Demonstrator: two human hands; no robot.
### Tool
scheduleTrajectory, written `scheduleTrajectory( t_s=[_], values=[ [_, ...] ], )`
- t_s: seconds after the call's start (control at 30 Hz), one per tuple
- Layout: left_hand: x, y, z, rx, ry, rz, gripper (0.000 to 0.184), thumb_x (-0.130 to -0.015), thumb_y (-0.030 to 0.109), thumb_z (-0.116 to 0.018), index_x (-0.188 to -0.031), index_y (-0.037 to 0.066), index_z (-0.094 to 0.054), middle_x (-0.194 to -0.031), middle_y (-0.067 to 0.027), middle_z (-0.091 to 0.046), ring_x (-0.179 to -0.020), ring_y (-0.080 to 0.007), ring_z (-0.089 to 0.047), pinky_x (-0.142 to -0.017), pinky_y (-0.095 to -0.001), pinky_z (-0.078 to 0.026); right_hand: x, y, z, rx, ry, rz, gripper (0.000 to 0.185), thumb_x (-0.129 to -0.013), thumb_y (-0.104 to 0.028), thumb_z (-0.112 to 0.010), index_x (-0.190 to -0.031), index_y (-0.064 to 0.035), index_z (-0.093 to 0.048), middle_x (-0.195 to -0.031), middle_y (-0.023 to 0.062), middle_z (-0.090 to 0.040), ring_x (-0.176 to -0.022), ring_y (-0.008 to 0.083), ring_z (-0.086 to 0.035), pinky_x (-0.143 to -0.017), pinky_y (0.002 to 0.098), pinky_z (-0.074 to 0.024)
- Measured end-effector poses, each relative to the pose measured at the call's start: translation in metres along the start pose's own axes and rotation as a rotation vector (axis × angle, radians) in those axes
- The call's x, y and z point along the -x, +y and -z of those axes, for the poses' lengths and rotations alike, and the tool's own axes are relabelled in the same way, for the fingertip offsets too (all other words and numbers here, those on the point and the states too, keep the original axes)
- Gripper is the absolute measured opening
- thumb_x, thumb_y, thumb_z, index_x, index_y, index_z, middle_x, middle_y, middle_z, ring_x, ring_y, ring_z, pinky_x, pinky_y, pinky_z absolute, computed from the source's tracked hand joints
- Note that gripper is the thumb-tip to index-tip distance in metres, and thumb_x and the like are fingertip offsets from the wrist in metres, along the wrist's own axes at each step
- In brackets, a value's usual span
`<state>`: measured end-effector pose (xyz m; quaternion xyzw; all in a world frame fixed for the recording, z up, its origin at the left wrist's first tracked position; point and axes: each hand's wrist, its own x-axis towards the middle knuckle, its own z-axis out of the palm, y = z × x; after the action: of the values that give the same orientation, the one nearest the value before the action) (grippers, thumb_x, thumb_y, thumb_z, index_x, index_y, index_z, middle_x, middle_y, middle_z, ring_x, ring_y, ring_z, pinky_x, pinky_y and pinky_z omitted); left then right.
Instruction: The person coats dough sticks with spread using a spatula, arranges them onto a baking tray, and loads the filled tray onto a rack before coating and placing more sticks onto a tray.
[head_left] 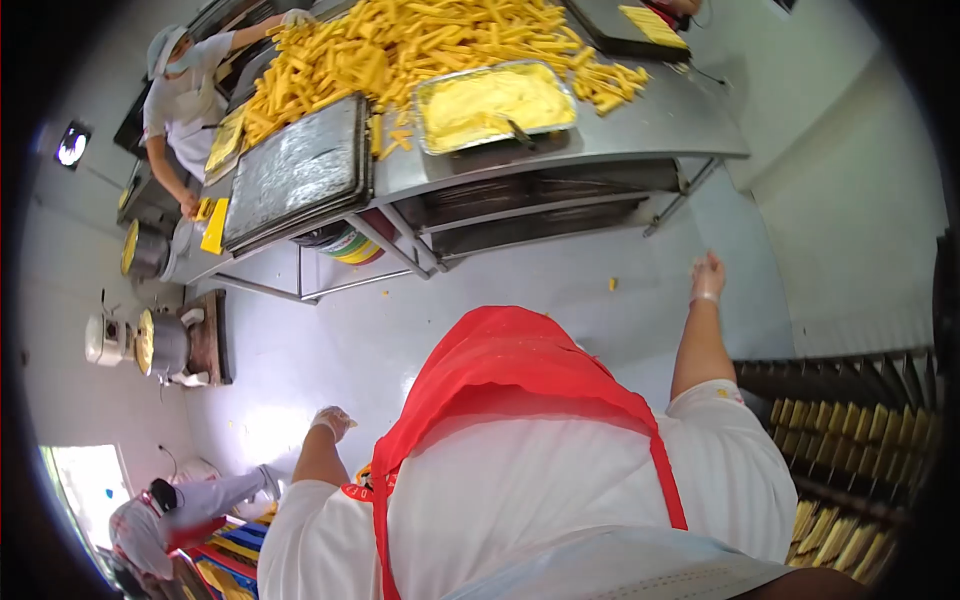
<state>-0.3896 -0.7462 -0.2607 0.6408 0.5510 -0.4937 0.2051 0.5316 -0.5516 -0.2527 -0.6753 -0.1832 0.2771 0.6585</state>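
Currently, in the head view, both bare-armed hands wear clear gloves and hang well apart. No object can be made out in the right hand [707, 275]; whether its fingers are parted or closed cannot be told. The left hand [335, 421] is bent inward, its grip likewise unclear.

The silver rectangular metal tray [470, 144] lies ahead and to the left of the right hand, on the grey steel worktable [665, 130]; the right hand is the nearer. Its long axis runs roughly side to side, across the person's front. It holds a soft pale-yellow mass [480, 98] and a dark-handled tool [520, 134]. A heap of yellow sticks [400, 45] lies beyond and beside it.

Ahead of the left hand, under the worktable, stands a multicoloured round bucket [355, 245], contents not visible. Left of that hand, well apart, a round steel bowl [171, 342] shows yellow matter inside. Behind and right of the right hand, a dark slatted rack [830, 378] carries rows of pale-yellow bars [850, 425].
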Motion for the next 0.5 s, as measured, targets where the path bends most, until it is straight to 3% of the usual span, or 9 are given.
scheduleTrajectory(
  t_s=[0.07,0.13,0.2,0.27,0.37,0.43,0.47,0.5],
  values=[
    [0.026,0.018,-0.002,-0.157,0.082,-0.162,0.034,-0.1,0.027,-0.04,-0.123,0.023,-0.065,-0.131,0.0008,-0.061,-0.124,-0.0203,-0.053,-0.106,-0.0342,-0.041,-0.015,-0.065,-0.061,0.002,-0.086,0.119,0.034,-0.093,-0.006,-0.054,-0.127,-0.0012,-0.052,-0.107,0.0067,-0.059,-0.088,0.0134,-0.057,-0.076,0.0273,-0.049],
    [0.09,0.06,0.07,0.234,-0.132,-0.063,0.034,-0.098,0.024,-0.042,-0.124,0.02,-0.064,-0.133,0.001,-0.06,-0.126,-0.0196,-0.052,-0.106,-0.0351,-0.041,-0.039,-0.116,-0.123,-0.085,-0.235,0.205,0.039,-0.092,-0.011,-0.058,-0.129,-0.0018,-0.051,-0.108,0.0058,-0.059,-0.09,0.0136,-0.058,-0.076,0.0267,-0.0495],
    [-0.004,0.059,-0.064,-0.175,0.012,-0.344,0.035,-0.095,0.021,-0.044,-0.125,0.02,-0.062,-0.134,0.0001,-0.058,-0.128,-0.0195,-0.05,-0.108,-0.0363,-0.039,-0.042,-0.172,-0.195,-0.143,-0.37,0.201,0.044,-0.093,-0.019,-0.06,-0.132,-0.0027,-0.05,-0.109,0.0048,-0.059,-0.09,0.0139,-0.059,-0.076,0.0269,-0.0496],
    [0.019,0.068,-0.06,0.084,-0.026,-0.22,0.035,-0.095,0.021,-0.045,-0.125,0.02,-0.062,-0.134,-0.0001,-0.058,-0.128,-0.0196,-0.05,-0.107,-0.0365,-0.039,-0.065,-0.203,-0.271,0.006,-0.447,0.221,0.047,-0.092,-0.026,-0.062,-0.133,-0.0047,-0.051,-0.111,0.0039,-0.06,-0.092,0.0128,-0.059,-0.077,0.0278,-0.0499],
    [0.042,0.074,-0.053,0.207,-0.04,-0.145,0.035,-0.094,0.022,-0.045,-0.125,0.02,-0.062,-0.134,-0.0004,-0.058,-0.128,-0.0198,-0.05,-0.107,-0.0368,-0.039,-0.104,-0.223,-0.385,0.143,-0.604,0.265,0.048,-0.092,-0.032,-0.063,-0.132,-0.006,-0.054,-0.118,0.0067,-0.061,-0.1,0.0156,-0.06,-0.082,0.0324,-0.0503],
    [0.062,0.079,-0.05,0.254,-0.045,-0.105,0.035,-0.094,0.023,-0.045,-0.124,0.019,-0.062,-0.134,-0.0006,-0.058,-0.128,-0.02,-0.05,-0.107,-0.037,-0.039,-0.137,-0.216,-0.451,0.499,-0.671,0.345,0.051,-0.094,-0.043,-0.057,-0.129,-0.0064,-0.057,-0.127,0.0133,-0.06,-0.112,0.0255,-0.059,-0.092,0.039,-0.0478],
    [0.071,0.081,-0.053,0.261,-0.045,-0.09,0.035,-0.094,0.023,-0.046,-0.124,0.019,-0.063,-0.133,-0.0007,-0.059,-0.128,-0.02,-0.05,-0.107,-0.0371,-0.039,-0.151,-0.212,-0.475,0.503,-0.698,0.331,0.051,-0.094,-0.043,-0.057,-0.129,-0.0064,-0.057,-0.127,0.0133,-0.06,-0.112,0.0255,-0.059,-0.092,0.039,-0.0478],
    [0.082,0.085,-0.053,0.249,-0.037,-0.094,0.035,-0.094,0.023,-0.046,-0.124,0.019,-0.063,-0.133,-0.0008,-0.059,-0.128,-0.0201,-0.05,-0.107,-0.0372,-0.039,-0.167,-0.21,-0.496,0.755,-0.67,0.405,0.056,-0.094,-0.048,-0.054,-0.133,-0.0078,-0.055,-0.132,0.0142,-0.057,-0.119,0.0292,-0.056,-0.099,0.0415,-0.0435]
  ],
)
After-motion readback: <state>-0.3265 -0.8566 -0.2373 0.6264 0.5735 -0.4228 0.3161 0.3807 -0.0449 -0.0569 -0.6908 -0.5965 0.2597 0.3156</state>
